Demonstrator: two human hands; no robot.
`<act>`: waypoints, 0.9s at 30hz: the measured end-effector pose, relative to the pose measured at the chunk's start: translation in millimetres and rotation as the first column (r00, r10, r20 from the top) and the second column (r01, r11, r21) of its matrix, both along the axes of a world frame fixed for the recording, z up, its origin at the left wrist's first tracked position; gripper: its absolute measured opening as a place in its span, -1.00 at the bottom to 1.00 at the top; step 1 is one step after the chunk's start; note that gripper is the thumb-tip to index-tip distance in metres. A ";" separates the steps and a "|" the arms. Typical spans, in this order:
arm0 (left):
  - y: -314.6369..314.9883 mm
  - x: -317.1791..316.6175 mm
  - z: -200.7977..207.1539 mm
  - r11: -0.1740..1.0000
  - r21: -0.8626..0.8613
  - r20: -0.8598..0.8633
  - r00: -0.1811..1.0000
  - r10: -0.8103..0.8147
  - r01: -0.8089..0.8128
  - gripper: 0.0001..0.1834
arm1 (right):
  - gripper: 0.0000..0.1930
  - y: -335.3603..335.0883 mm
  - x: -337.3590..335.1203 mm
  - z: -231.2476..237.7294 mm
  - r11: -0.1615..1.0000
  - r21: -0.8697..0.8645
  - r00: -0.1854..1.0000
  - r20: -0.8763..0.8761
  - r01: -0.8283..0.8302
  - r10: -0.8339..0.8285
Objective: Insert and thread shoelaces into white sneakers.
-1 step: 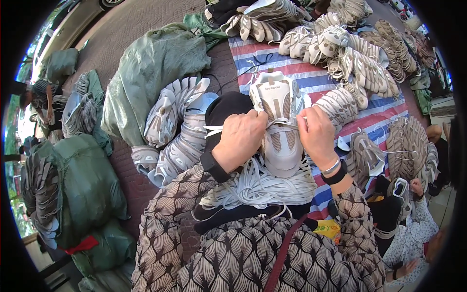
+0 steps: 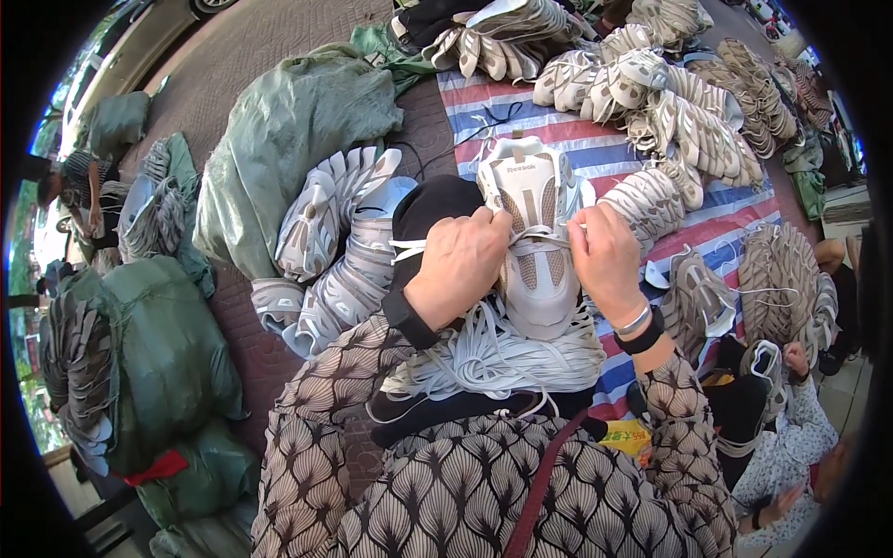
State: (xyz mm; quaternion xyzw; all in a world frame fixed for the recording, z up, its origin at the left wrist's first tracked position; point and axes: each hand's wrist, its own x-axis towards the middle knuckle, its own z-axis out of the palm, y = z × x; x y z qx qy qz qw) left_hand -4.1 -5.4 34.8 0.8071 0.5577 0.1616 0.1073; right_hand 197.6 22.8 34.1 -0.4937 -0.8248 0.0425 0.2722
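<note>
Sneaker (image 2: 541,299), beige-white, one: sole down, toe toward the wearer, between both hands, by a hank of white shoelaces (image 2: 493,353). Left hand (image 2: 462,259): curled around a white lace (image 2: 407,247). Right hand (image 2: 606,259): pinching lace at the eyelet side. Step, apparently: lacing. Next move likely calls for even tension.

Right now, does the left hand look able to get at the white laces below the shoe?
Probably yes: the white laces lie near the left hand, largely uncovered, although that hand is busy at the shoe, whose toe partly hides them.
</note>
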 end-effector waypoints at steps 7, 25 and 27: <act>13.7 -12.7 11.4 0.987 0.124 -0.033 0.995 -0.096 0.099 -0.65 | -0.86 -2.6 -5.4 0.0 0.999 0.048 0.995 0.098 -0.018 0.013; 38.8 -26.6 10.4 0.917 0.123 -0.028 0.925 -0.378 0.379 -0.70 | -0.81 23.1 0.2 21.7 0.966 -0.127 0.956 0.165 -0.225 0.244; 45.8 -26.6 9.8 0.907 0.092 -0.050 0.911 -0.409 0.412 -0.77 | -0.76 41.9 0.8 31.6 0.825 0.063 0.799 0.302 -0.561 0.520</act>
